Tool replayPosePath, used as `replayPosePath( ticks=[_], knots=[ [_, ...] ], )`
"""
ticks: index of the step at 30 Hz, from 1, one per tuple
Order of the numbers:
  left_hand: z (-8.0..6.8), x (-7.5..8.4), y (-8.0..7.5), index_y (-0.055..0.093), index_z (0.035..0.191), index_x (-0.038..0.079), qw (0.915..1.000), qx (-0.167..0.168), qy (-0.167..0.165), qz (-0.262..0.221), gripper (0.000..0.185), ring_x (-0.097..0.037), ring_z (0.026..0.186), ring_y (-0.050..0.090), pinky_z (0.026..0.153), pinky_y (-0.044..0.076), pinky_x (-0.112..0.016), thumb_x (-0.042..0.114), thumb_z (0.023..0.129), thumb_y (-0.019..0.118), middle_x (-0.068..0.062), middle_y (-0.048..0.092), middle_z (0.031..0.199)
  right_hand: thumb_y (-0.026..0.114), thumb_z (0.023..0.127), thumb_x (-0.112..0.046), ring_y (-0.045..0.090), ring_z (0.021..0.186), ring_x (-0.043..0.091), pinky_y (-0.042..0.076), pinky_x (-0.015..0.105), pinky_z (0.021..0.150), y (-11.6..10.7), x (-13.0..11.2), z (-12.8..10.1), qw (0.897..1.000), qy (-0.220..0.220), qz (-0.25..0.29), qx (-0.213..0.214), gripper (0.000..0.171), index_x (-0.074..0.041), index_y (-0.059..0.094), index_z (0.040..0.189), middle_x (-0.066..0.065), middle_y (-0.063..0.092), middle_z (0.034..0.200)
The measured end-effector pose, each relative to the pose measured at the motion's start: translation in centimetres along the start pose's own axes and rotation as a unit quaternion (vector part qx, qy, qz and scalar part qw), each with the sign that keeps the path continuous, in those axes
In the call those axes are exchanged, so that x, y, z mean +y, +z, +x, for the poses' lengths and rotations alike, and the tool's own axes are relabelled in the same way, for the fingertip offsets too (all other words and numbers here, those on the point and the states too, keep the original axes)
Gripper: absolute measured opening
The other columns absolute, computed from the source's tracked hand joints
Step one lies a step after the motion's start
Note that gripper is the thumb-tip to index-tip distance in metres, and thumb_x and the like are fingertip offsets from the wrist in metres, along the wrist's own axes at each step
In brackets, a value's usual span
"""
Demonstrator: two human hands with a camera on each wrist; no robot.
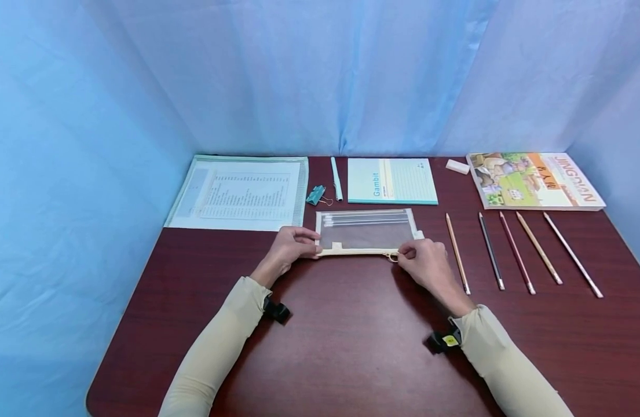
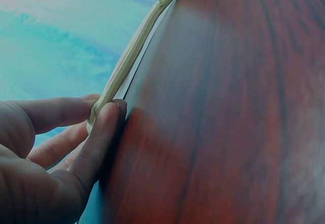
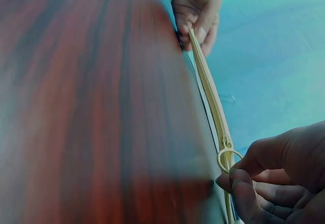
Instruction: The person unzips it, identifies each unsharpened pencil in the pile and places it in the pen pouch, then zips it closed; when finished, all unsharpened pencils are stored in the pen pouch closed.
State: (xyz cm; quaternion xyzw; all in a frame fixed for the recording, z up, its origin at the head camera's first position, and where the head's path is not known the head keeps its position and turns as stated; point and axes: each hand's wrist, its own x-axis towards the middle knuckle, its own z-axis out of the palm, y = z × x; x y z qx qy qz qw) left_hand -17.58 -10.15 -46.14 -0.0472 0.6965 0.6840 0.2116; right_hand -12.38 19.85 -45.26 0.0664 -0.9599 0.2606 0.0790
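Note:
A clear zip pencil pouch (image 1: 369, 237) lies crosswise in the middle of the table, with several pencils (image 1: 366, 220) inside along its far side. Its cream zip edge (image 3: 207, 84) faces the person. My left hand (image 1: 290, 248) pinches the left end of that edge between thumb and fingers, as the left wrist view shows closely. At the other end, my right hand (image 1: 426, 263) pinches the zip edge, fingertips right at the zipper's ring pull (image 3: 218, 159). The zip runs straight between both hands.
Several pencils (image 1: 489, 249) lie spread out on the right. Along the back are a mesh folder with a printed sheet (image 1: 241, 191), a teal binder clip (image 1: 315, 195), a pen (image 1: 336, 179), a notepad (image 1: 392, 180), an eraser (image 1: 457, 167) and a book (image 1: 536, 180). Blue curtains enclose the table.

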Motion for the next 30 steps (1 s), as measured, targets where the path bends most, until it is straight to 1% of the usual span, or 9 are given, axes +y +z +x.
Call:
replayPosePath(
  ticks=[4, 8, 11, 18, 23, 25, 27, 30],
  knots=[
    [0.0, 0.0, -0.1, 0.066, 0.115, -0.013, 1.0000, -0.001, -0.001, 0.001, 0.035, -0.011, 0.059, 0.070, 0.065, 0.065, -0.025, -0.013, 0.080, 0.071, 0.001, 0.070, 0.068, 0.067, 0.078, -0.006, 0.071, 0.068, 0.025, 0.056, 0.043, 0.064, -0.8, 1.1, -0.4, 1.000, 0.005, -0.006, 0.010, 0.010, -0.008, 0.076, 0.077, 0.007, 0.076, 0.072],
    [0.0, -0.1, -0.2, 0.066, 0.115, -0.012, 1.0000, -0.002, -0.002, 0.004, 0.034, -0.012, 0.060, 0.070, 0.065, 0.066, -0.026, -0.013, 0.081, 0.071, 0.001, 0.070, 0.069, 0.067, 0.079, -0.007, 0.072, 0.070, 0.028, 0.056, 0.047, 0.067, -1.6, 1.8, -0.7, 1.000, 0.019, -0.004, 0.014, 0.010, -0.005, 0.077, 0.081, 0.011, 0.076, 0.075],
    [0.1, -0.1, -0.2, 0.066, 0.115, -0.011, 1.0000, -0.002, -0.003, 0.004, 0.034, -0.013, 0.060, 0.071, 0.066, 0.066, -0.027, -0.012, 0.081, 0.071, 0.000, 0.070, 0.069, 0.067, 0.079, -0.008, 0.071, 0.070, 0.029, 0.055, 0.048, 0.067, -2.2, 2.3, -1.0, 0.999, 0.028, -0.006, 0.015, 0.010, -0.005, 0.077, 0.082, 0.011, 0.076, 0.076],
    [0.2, -0.1, -0.1, 0.066, 0.115, -0.011, 1.0000, 0.000, -0.006, 0.003, 0.035, -0.013, 0.061, 0.071, 0.065, 0.066, -0.027, -0.013, 0.080, 0.071, -0.003, 0.071, 0.071, 0.069, 0.080, -0.010, 0.068, 0.065, 0.027, 0.052, 0.043, 0.061, -3.5, 3.8, -1.5, 0.999, 0.043, -0.015, 0.024, 0.009, -0.005, 0.076, 0.079, 0.011, 0.075, 0.073],
    [0.2, 0.0, 0.0, 0.067, 0.115, -0.010, 0.9998, -0.002, -0.010, 0.014, 0.035, -0.013, 0.061, 0.071, 0.067, 0.066, -0.028, -0.012, 0.080, 0.072, -0.001, 0.071, 0.071, 0.074, 0.079, -0.012, 0.064, 0.057, 0.022, 0.048, 0.037, 0.056, -4.0, 4.5, -1.9, 0.998, 0.042, -0.028, 0.036, 0.008, -0.005, 0.076, 0.076, 0.010, 0.073, 0.068],
    [0.1, 0.1, 0.0, 0.068, 0.115, -0.009, 0.9997, -0.002, -0.010, 0.020, 0.035, -0.013, 0.061, 0.071, 0.067, 0.066, -0.029, -0.011, 0.080, 0.072, -0.002, 0.071, 0.072, 0.074, 0.079, -0.013, 0.064, 0.057, 0.022, 0.047, 0.037, 0.055, -4.1, 4.6, -2.0, 0.998, 0.036, -0.034, 0.038, 0.009, -0.005, 0.075, 0.074, 0.010, 0.073, 0.067],
    [0.1, 0.1, 0.0, 0.068, 0.114, -0.009, 0.9996, 0.000, -0.009, 0.027, 0.034, -0.013, 0.062, 0.071, 0.067, 0.066, -0.029, -0.011, 0.081, 0.073, -0.005, 0.072, 0.075, 0.072, 0.078, -0.012, 0.064, 0.057, 0.023, 0.048, 0.039, 0.055, -4.1, 4.5, -2.0, 0.998, 0.029, -0.039, 0.038, 0.009, -0.005, 0.074, 0.073, 0.010, 0.072, 0.066],
    [-0.1, 0.2, 0.1, 0.070, 0.113, -0.007, 0.9991, 0.008, -0.002, 0.042, 0.032, -0.012, 0.062, 0.071, 0.067, 0.066, -0.028, -0.009, 0.081, 0.073, -0.007, 0.073, 0.078, 0.071, 0.078, -0.012, 0.065, 0.059, 0.025, 0.048, 0.040, 0.056, -4.2, 4.2, -1.9, 0.998, 0.021, -0.047, 0.026, 0.010, -0.004, 0.072, 0.072, 0.010, 0.072, 0.066]
  ],
)
